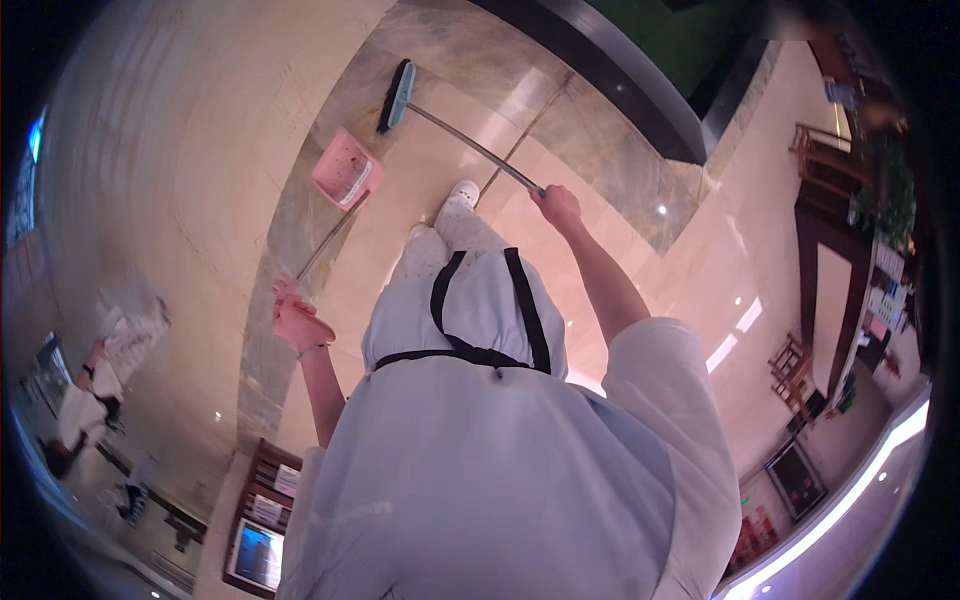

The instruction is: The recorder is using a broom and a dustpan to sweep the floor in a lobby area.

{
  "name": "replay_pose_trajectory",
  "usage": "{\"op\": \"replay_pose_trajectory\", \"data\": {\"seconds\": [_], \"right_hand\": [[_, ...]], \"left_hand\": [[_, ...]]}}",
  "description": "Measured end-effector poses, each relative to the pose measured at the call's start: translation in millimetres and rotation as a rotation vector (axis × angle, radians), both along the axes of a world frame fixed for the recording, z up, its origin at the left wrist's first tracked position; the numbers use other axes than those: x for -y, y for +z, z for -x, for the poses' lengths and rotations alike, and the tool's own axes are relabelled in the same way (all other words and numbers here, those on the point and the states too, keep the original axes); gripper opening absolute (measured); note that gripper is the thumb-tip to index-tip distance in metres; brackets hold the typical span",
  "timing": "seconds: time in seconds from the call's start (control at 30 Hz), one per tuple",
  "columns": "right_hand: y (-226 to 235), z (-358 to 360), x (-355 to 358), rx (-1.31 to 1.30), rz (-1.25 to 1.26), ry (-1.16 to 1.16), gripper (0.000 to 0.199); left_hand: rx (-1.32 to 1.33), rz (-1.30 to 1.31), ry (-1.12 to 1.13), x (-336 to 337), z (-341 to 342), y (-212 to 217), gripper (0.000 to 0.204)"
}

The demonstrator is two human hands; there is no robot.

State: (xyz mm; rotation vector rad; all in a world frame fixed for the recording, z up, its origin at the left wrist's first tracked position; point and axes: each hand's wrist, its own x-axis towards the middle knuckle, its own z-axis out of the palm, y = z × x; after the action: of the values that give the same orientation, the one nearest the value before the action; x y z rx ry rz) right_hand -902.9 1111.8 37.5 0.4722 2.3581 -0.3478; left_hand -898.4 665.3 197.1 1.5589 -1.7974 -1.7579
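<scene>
R hand [560, 207]: fingers curled snug around the upper end of the broom [470, 144], forearm reaching fwd from the lower R. Broom's long axis = diagonal: grey handle goes from R hand up & to the L, away from the body, head end farthest out. Head is lt blue w/ black bristles, set crosswise to the handle, its own length running nearly up-down in view w/ top leaning slightly R; bristle side faces L, away from the hand. Head is over the grey marbled border strip [262, 360] of the floor; can't tell if bristles press on it.

L hand [300, 318]: fingers closed round the far end of the thin handle of the pink dustpan [338, 160]; bracelet [314, 349] on that wrist. Dustpan's long axis slants the other way: handle runs from L hand up & R to the pan's lower R corner. Pan sits just below & L of the broom head, apart from it, w/ dark bits inside; can't tell if it's flat on the floor.

The two handles diverge toward the hands, so hands are well apart, either side of the legs. White shoes [463, 193] btw them, on beige tile. Grey-blue apron [500, 470] w/ black straps fills lower ctr. Another person [125, 340] in white at far L; wooden chairs [835, 160] along the R edge.
</scene>
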Motion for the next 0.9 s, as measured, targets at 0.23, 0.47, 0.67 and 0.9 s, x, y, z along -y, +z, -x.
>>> {"op": "replay_pose_trajectory", "data": {"seconds": [0.23,0.47,0.67,0.9], "right_hand": [[28.6,210.1,1.0,0.127,0.067,0.018,0.049],[60.6,262.9,-68.8,0.189,-0.023,-0.105,0.055],[6.5,136.4,-135.1,0.271,-0.138,-0.239,0.063],[17.8,-33.8,-119.4,0.378,-0.45,-0.442,0.067]], "left_hand": [[0.068,0.0,0.121,-25.3,104.4,37.2,0.008],[0.152,0.028,0.212,-61.6,186.7,65.9,0.007],[0.16,0.014,0.168,-51.0,202.1,-21.7,0.011],[0.166,-0.01,0.114,-16.5,172.9,-122.4,0.01]]}}
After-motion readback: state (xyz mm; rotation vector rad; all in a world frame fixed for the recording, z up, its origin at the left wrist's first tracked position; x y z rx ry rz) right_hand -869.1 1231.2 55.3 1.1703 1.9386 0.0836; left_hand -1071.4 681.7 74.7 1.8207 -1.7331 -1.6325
